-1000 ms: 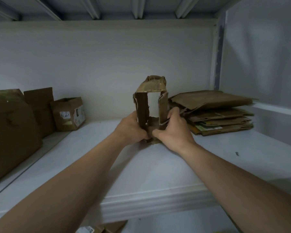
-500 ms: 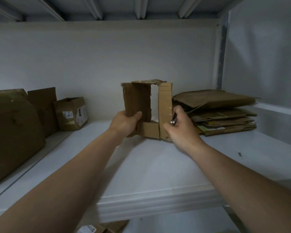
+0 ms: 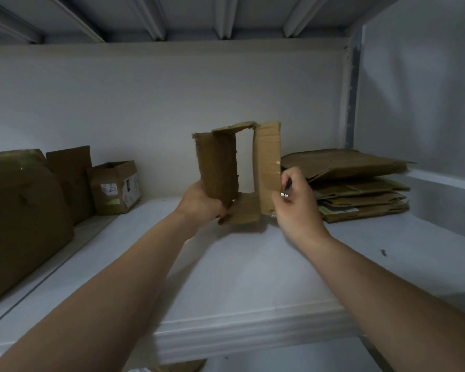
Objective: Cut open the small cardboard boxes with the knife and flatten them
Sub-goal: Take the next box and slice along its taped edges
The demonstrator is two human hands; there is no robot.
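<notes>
Both arms stretch forward over the shelf point(image 3: 239, 264). Your left hand point(image 3: 200, 202) grips the box point(image 3: 218, 167) at its lower left panel, upright. Your right hand point(image 3: 297, 208) is clenched round the knife point(image 3: 287, 187), just beside the right panel.

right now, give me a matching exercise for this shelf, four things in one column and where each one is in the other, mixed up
Things:
1. cut-open box
2. knife
3. flattened cardboard stack
4. small labelled box

Places:
a. lying flat at the right end of the shelf
b. held in the right hand
c. held upright by the left hand
d. standing at the back left of the shelf

Pairs: 1-c, 2-b, 3-a, 4-d
</notes>
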